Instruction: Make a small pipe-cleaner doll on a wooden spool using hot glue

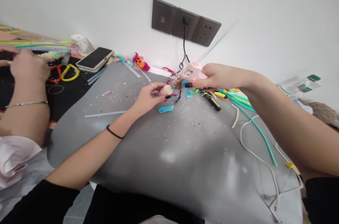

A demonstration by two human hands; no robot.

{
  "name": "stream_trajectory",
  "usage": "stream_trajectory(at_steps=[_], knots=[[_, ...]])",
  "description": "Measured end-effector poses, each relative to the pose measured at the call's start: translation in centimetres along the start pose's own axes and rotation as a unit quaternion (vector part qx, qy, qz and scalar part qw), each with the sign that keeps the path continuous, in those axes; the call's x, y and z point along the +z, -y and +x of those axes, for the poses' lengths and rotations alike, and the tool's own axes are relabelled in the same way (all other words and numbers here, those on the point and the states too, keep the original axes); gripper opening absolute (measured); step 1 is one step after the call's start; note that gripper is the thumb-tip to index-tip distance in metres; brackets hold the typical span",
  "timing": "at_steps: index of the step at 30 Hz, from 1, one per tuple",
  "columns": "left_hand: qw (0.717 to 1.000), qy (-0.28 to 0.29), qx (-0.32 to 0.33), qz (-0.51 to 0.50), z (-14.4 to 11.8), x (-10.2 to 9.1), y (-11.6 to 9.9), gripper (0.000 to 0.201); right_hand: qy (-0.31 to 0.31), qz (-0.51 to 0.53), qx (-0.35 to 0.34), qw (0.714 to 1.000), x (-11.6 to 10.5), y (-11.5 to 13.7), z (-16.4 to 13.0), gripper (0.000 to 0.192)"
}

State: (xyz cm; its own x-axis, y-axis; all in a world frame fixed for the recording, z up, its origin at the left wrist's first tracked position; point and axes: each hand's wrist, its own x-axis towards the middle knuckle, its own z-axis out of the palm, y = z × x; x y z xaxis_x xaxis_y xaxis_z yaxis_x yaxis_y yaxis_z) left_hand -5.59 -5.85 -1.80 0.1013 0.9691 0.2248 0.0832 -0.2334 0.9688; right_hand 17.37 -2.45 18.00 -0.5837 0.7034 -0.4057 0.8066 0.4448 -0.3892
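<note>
My left hand (149,97) pinches a small cream coiled piece (166,90), which looks like wound pipe cleaner. My right hand (209,77) is wrapped round a pink hot glue gun (192,70), with a clear glue stick (214,46) poking up from its back. The gun's nozzle end is close to the cream piece; whether they touch I cannot tell. A light-blue curled piece (188,94) shows just below my right thumb, held or lying there, I cannot tell. In front of my left fingertips lies a folded light-blue pipe cleaner bundle (165,109).
Scraps litter the grey mat (169,174). A black-and-yellow handled tool (212,101), green pipe cleaners (261,130) and a white cable (261,160) lie rightward. At left are a phone (95,58), yellow-and-red scissors (69,72) and another person's hands (29,65). Wall sockets (185,23) hold a plug.
</note>
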Motion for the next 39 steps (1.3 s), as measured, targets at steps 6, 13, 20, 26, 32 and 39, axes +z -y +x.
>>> stream_trajectory(at_steps=[6,13,20,26,32,39], knots=[[1.000,-0.006,-0.008,-0.009,-0.02,0.05,-0.01,0.045,0.007,0.008,-0.003,1.000,0.10,-0.06,0.21,0.047],[1.000,-0.007,-0.006,-0.010,0.00,0.05,0.02,0.043,0.017,-0.001,0.002,1.000,0.07,0.17,0.41,0.050],[1.000,-0.006,-0.012,-0.011,0.01,0.11,-0.10,0.045,0.014,0.003,0.002,1.000,0.15,0.09,0.36,0.050],[1.000,-0.005,-0.009,-0.001,0.01,0.03,-0.10,0.046,0.009,-0.002,-0.004,1.000,0.14,-0.20,0.29,0.049],[1.000,-0.005,-0.006,0.001,0.01,-0.01,-0.14,0.046,0.010,0.003,-0.004,1.000,0.07,-0.03,0.14,0.050],[1.000,-0.002,-0.002,-0.007,0.02,0.03,-0.15,0.049,0.008,0.001,-0.001,1.000,-0.01,0.05,0.08,0.053]])
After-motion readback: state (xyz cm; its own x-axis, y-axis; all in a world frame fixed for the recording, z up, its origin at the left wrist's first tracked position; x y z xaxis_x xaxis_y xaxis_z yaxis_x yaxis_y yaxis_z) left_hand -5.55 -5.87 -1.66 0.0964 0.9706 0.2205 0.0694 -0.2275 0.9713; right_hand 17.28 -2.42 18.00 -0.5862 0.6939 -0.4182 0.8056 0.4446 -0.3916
